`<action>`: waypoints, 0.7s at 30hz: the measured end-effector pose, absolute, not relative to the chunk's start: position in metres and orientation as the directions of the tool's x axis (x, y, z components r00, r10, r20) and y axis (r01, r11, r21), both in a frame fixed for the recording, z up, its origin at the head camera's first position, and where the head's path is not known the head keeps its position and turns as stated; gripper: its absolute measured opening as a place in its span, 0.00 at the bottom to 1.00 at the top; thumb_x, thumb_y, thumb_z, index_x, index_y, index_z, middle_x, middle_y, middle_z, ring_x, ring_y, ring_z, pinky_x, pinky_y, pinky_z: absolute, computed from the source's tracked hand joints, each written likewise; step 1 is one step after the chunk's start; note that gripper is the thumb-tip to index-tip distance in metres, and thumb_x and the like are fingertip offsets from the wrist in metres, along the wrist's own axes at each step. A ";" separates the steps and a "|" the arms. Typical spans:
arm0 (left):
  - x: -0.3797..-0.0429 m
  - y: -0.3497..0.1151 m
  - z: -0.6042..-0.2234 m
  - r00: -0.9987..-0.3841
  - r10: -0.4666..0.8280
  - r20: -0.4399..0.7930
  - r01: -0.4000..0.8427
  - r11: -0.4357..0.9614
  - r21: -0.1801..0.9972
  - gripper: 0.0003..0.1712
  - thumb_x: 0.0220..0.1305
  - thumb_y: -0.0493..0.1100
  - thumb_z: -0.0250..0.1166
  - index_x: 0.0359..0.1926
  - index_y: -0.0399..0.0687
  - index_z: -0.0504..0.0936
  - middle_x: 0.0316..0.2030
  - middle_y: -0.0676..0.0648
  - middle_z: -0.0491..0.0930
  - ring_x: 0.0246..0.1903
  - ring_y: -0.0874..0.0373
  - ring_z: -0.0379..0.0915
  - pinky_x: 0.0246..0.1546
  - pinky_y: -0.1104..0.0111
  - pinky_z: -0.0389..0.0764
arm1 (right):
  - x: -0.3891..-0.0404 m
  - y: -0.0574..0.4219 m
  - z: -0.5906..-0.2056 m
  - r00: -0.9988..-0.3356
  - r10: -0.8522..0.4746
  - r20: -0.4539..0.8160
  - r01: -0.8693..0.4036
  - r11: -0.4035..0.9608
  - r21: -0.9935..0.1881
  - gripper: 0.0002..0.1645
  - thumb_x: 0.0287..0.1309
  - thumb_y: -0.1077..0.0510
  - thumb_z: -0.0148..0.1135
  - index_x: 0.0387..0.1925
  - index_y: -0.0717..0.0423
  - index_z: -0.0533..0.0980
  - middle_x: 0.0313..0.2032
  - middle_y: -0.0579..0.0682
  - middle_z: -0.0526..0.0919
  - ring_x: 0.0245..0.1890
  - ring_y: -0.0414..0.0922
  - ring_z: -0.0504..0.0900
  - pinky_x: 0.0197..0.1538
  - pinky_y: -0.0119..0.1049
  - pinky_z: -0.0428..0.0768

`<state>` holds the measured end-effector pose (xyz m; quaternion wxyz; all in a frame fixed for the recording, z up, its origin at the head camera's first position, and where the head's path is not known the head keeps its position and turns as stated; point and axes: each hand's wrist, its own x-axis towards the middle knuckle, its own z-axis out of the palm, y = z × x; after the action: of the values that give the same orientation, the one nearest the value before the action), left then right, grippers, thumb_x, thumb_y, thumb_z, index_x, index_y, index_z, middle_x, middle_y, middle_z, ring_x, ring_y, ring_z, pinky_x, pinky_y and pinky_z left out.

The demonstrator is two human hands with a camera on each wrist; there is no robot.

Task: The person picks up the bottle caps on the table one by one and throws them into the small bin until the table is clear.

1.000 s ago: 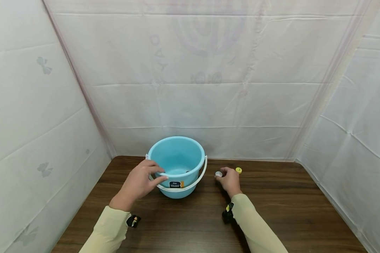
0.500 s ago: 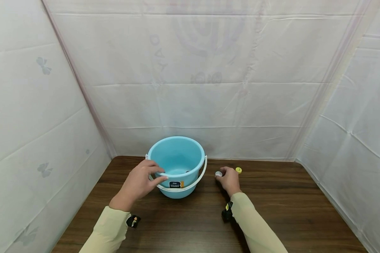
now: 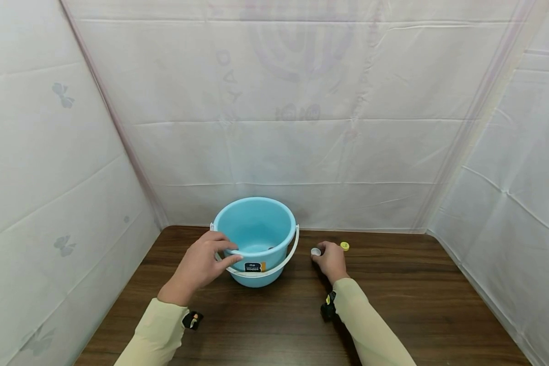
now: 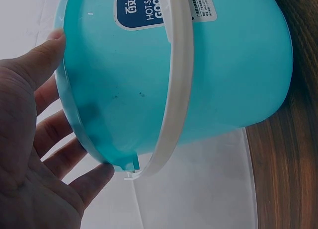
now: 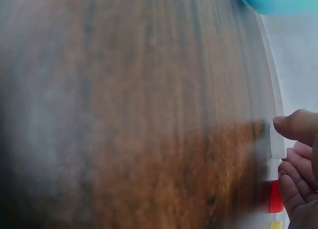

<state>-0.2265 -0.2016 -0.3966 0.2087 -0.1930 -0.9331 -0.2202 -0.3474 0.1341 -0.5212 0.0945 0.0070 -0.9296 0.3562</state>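
Observation:
A light blue bucket (image 3: 251, 223) with a white handle (image 4: 181, 80) stands at the back of the table. My left hand (image 3: 200, 263) grips its near left rim, thumb outside and fingers over the inner side. To the right of the bucket, my right hand (image 3: 332, 260) pinches a white bottle cap (image 3: 316, 252) between thumb and fingers, low at the tabletop. Just beyond that hand lies a yellow bottle cap (image 3: 345, 246). The right wrist view also shows a red cap (image 5: 276, 196) beside the fingers; the hand hides it from the head view.
The dark wooden table (image 3: 265, 330) meets a pale hanging sheet (image 3: 274, 127) behind the bucket, with more sheeting at left and right. Low inside the bucket, a small dark bit shows past the near rim. Each wrist carries a small black camera (image 3: 329, 306).
Almost nothing differs. The white cap tilts slightly in my right fingers, while my left hand and the bucket stay still.

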 end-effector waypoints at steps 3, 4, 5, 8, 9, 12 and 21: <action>-0.226 -0.201 -0.396 -0.839 0.270 0.473 0.453 0.829 0.330 0.12 0.56 0.53 0.78 0.38 0.54 0.92 0.39 0.55 0.83 0.43 0.58 0.77 0.49 0.56 0.85 | -0.347 0.133 -0.521 -0.980 0.049 0.192 -0.089 0.755 -0.649 0.18 0.54 0.61 0.77 0.45 0.65 0.84 0.43 0.60 0.88 0.45 0.55 0.86 0.49 0.51 0.84; -0.226 -0.201 -0.396 -0.839 0.270 0.473 0.452 0.829 0.329 0.12 0.56 0.53 0.78 0.38 0.54 0.92 0.39 0.55 0.83 0.43 0.58 0.77 0.49 0.56 0.85 | -0.347 0.133 -0.521 -0.979 0.049 0.198 -0.092 0.759 -0.644 0.18 0.54 0.61 0.77 0.45 0.65 0.84 0.42 0.60 0.88 0.45 0.55 0.86 0.49 0.51 0.84; -0.226 -0.201 -0.396 -0.839 0.270 0.472 0.452 0.829 0.330 0.13 0.56 0.53 0.78 0.38 0.54 0.92 0.39 0.55 0.83 0.44 0.58 0.77 0.49 0.56 0.85 | -0.347 0.133 -0.521 -0.978 0.047 0.202 -0.095 0.762 -0.641 0.17 0.53 0.61 0.77 0.45 0.65 0.84 0.42 0.60 0.88 0.45 0.55 0.86 0.49 0.51 0.84; -0.226 -0.201 -0.396 -0.840 0.269 0.471 0.451 0.829 0.330 0.13 0.56 0.54 0.79 0.38 0.54 0.92 0.39 0.55 0.83 0.44 0.57 0.77 0.49 0.56 0.85 | -0.347 0.133 -0.521 -0.976 0.039 0.213 -0.106 0.771 -0.627 0.17 0.53 0.62 0.77 0.44 0.65 0.84 0.41 0.60 0.89 0.44 0.56 0.87 0.49 0.51 0.84; -0.226 -0.201 -0.396 -0.840 0.269 0.471 0.451 0.829 0.331 0.13 0.56 0.54 0.79 0.38 0.54 0.92 0.39 0.55 0.83 0.44 0.57 0.77 0.48 0.57 0.85 | -0.347 0.132 -0.521 -0.976 0.040 0.213 -0.105 0.771 -0.628 0.17 0.53 0.62 0.77 0.44 0.65 0.84 0.41 0.60 0.89 0.44 0.56 0.87 0.49 0.51 0.84; -0.226 -0.201 -0.396 -0.839 0.270 0.472 0.453 0.828 0.331 0.14 0.56 0.54 0.79 0.38 0.53 0.92 0.39 0.55 0.83 0.44 0.57 0.77 0.51 0.55 0.85 | -0.347 0.132 -0.521 -0.977 0.036 0.212 -0.108 0.773 -0.625 0.16 0.52 0.62 0.76 0.43 0.65 0.84 0.41 0.60 0.89 0.44 0.56 0.87 0.48 0.51 0.84; -0.226 -0.201 -0.396 -0.835 0.273 0.478 0.457 0.828 0.325 0.14 0.56 0.54 0.79 0.39 0.53 0.92 0.39 0.55 0.83 0.44 0.58 0.77 0.48 0.57 0.85 | -0.348 0.131 -0.521 -0.975 0.029 0.222 -0.116 0.780 -0.615 0.17 0.52 0.62 0.76 0.43 0.65 0.85 0.41 0.60 0.89 0.43 0.56 0.87 0.48 0.51 0.85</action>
<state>-0.2263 -0.2007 -0.3965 0.2105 -0.1958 -0.9326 -0.2182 -0.3483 0.1314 -0.5213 0.1102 0.0232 -0.9370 0.3308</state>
